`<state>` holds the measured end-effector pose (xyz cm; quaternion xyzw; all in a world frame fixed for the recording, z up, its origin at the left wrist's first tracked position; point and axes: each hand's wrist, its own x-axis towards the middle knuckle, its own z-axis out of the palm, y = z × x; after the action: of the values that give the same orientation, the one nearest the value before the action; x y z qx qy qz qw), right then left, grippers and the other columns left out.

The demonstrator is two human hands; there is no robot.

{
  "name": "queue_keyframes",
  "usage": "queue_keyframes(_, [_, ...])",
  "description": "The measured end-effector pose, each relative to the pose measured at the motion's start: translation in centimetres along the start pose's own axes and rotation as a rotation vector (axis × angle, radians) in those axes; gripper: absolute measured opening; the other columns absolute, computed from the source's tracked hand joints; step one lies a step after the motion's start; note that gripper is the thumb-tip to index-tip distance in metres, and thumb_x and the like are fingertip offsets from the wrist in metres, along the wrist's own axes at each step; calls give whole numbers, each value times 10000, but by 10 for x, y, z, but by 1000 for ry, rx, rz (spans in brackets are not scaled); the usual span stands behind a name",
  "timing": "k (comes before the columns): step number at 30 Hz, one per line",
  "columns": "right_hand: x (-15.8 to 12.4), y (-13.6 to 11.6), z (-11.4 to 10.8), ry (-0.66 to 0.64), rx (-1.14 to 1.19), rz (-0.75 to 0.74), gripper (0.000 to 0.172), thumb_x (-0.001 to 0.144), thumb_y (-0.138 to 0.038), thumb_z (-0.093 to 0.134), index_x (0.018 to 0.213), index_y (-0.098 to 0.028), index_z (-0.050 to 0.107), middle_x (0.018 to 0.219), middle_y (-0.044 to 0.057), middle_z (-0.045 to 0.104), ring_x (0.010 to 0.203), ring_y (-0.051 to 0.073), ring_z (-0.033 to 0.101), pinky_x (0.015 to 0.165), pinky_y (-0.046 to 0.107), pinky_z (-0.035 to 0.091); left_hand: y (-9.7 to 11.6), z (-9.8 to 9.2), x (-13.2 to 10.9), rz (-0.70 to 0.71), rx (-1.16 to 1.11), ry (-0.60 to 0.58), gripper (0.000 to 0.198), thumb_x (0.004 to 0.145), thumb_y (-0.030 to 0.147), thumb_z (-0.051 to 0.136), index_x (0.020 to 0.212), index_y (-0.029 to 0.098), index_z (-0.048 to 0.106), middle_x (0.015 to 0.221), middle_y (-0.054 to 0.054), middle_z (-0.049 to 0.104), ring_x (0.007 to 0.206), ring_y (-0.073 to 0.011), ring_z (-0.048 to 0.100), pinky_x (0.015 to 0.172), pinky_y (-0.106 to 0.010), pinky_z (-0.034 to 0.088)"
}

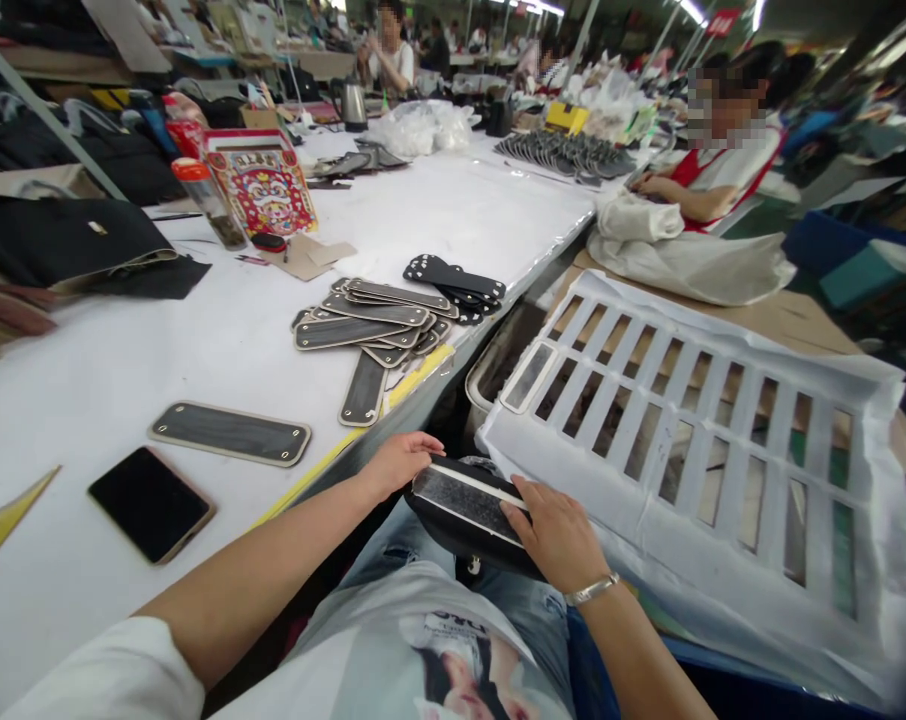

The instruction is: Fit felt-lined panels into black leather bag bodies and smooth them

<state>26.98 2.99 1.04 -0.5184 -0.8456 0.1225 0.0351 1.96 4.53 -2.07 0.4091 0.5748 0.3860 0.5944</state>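
Over my lap lies a black, thick, soft-looking piece (464, 500) with a long grey strip edged in white along its upper face. At its left end my left hand (402, 465) grips it, the fingers curled over the far edge. My right hand (562, 530) is closed on its right end, the fingers across the top and partly on the strip. The underside of the piece is hidden. To the left on the white table, a single dark strap panel (230, 433) with beige edges and small metal eyelets lies flat. More such panels (363, 325) are heaped beyond my hands.
A phone (151, 503) and yellow pointed object (7, 525) lie left on the table (63, 400). Black studded pieces (453, 283) sit near its edge. On my right, a white sheet with rectangular cutouts (652, 455) rests over cardboard. A co-worker (712, 170) sits at the far right.
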Motion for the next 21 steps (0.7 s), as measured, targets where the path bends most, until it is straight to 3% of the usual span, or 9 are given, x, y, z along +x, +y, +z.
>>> queue_keyframes(3, [-1,3,1,37,4,-15,451,889,-462,376,1196,-181,552,1129,122,634,978,299,600,864,468,435,1,10,-4,86,118,33,301,654,96,520,896,184,676,944,-51,706,920,-212,621,885,-348,454])
queue_keyframes(6, [-6,17,-3,151,99,-66,507,874,-507,354,1221,-175,518,1194,127,595,1061,296,573,900,471,455,4,-1,-18,149,198,37,406,697,147,564,1097,182,625,1094,-82,666,1022,-229,596,934,-363,432])
queue_keyframes(8, [-15,31,-8,225,161,-84,533,880,-507,336,1282,-177,453,1245,128,558,1121,282,543,941,460,449,9,-27,-37,220,302,66,502,729,250,608,1224,194,543,1241,-99,584,1133,-239,537,991,-372,389])
queue_keyframes(11, [-35,48,-16,269,191,-44,516,877,-519,337,1290,-231,445,1244,106,561,1116,284,551,936,470,464,18,-89,-72,357,684,209,621,741,423,622,1306,221,462,1412,-96,410,1300,-265,364,1096,-398,238])
queue_keyframes(14, [-51,48,-18,247,239,-29,459,878,-508,354,1233,-254,496,1211,89,586,1086,276,574,916,461,490,16,-149,-98,191,1059,345,873,529,497,761,1288,176,473,1446,-177,328,1345,-385,231,1092,-527,142])
queue_keyframes(16, [-55,36,-18,240,279,-51,421,885,-475,378,1213,-249,512,1222,83,580,1102,260,565,940,447,481,4,-170,-106,90,1180,313,829,561,503,727,1271,149,483,1416,-203,369,1310,-386,310,1066,-525,220])
queue_keyframes(17, [-56,28,-19,247,297,-67,405,887,-458,390,1207,-246,519,1229,82,575,1115,253,556,956,442,470,-5,-175,-108,104,1219,312,737,625,497,675,1251,150,499,1403,-195,394,1296,-365,347,1060,-502,254])
queue_keyframes(21, [-56,-4,-25,296,376,-127,364,904,-396,393,1182,-217,545,1208,97,582,1124,240,543,963,437,464,-33,-172,-106,298,1296,368,403,778,406,478,1082,172,601,1254,-165,562,1194,-312,493,1037,-469,326])
